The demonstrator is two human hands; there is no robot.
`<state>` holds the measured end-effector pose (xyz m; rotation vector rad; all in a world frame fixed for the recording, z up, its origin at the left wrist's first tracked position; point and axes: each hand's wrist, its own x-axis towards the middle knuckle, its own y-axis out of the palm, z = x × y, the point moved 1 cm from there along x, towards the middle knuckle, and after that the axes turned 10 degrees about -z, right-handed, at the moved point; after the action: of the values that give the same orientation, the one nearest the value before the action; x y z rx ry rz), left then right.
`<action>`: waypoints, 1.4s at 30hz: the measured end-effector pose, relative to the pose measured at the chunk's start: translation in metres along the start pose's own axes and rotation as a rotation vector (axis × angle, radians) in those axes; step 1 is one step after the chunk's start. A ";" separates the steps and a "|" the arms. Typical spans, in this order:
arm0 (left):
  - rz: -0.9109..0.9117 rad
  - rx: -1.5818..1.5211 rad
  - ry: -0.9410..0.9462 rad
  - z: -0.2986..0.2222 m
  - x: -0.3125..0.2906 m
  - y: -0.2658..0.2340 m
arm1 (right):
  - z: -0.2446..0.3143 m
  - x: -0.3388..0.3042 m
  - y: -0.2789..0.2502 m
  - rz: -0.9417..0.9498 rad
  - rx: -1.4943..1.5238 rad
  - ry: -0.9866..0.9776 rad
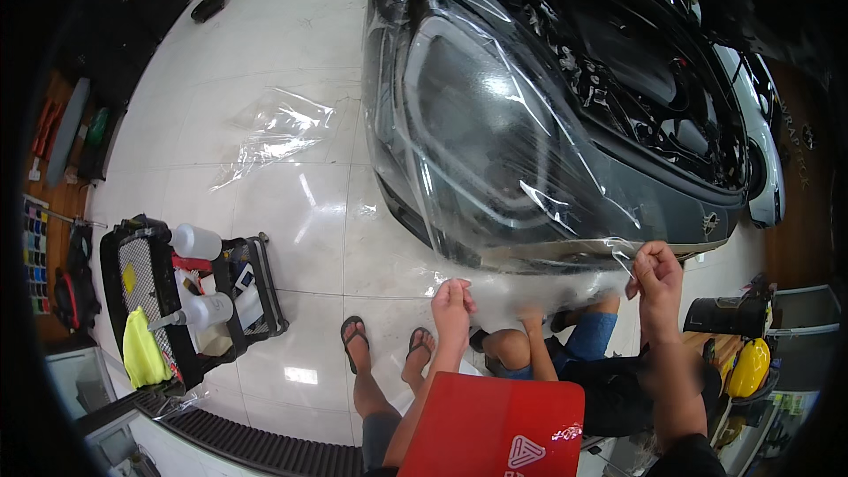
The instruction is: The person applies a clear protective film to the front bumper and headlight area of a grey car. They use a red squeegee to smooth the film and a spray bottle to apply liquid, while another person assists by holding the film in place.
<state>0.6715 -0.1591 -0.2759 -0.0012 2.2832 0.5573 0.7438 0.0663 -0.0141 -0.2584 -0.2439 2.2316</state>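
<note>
A large sheet of clear film (539, 199) drapes over the front corner of a dark car (680, 221). Beneath the film lies the rounded headlight (477, 97), with glossy creases running across it. My left hand (451, 305) is closed in a pinch on the film's lower edge, just off the bumper. Farther right, my right hand (657, 281) pinches the film's corner near the car's nose, where it bunches into folds. Between them, the film's lower edge hangs below the bumper. A co-worker's hand (530, 316) reaches up under it, partly blurred.
A crouching co-worker in dark clothes (601, 389) is close below my right hand. A red box-like object (495, 424) blocks the lower middle. At left stands a black cart (141, 256) with spray bottles (208, 309) and a yellow cloth (146, 349). Loose film (287, 128) lies on the floor.
</note>
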 end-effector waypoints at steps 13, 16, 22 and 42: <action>-0.228 0.302 0.418 0.008 -0.003 0.005 | -0.023 0.014 -0.012 -0.039 -0.303 -0.207; -0.195 0.295 0.387 0.007 -0.003 0.009 | -0.028 0.027 -0.015 -0.044 -0.378 -0.287; -0.176 0.286 0.316 0.017 0.012 0.018 | -0.060 0.057 -0.024 -0.052 -0.345 -0.230; -0.304 0.899 0.301 -0.085 -0.021 -0.231 | -0.101 0.046 -0.062 -0.569 -0.560 -0.342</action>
<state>0.6666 -0.4053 -0.3000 0.0091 2.5645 -0.6848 0.7886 0.1492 -0.0995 -0.0806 -1.0011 1.5913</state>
